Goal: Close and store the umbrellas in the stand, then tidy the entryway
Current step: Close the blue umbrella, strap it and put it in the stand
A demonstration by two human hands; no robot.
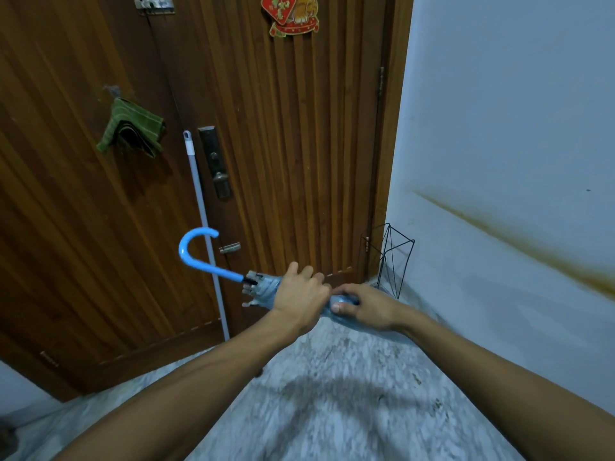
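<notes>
We see bare floor (332, 394) open between us and the wire stand (394, 257), which sits in the corner, hemmed by the wall (499, 161) on its right and the door (299, 161) behind; a pole (203, 211) leaning on the door blocks the left side

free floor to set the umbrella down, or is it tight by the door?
Bare floor runs between the door and the wall, below both hands gripping the umbrella. Crowded: the corner with the wire stand, and the pole leaning on the door.
</notes>
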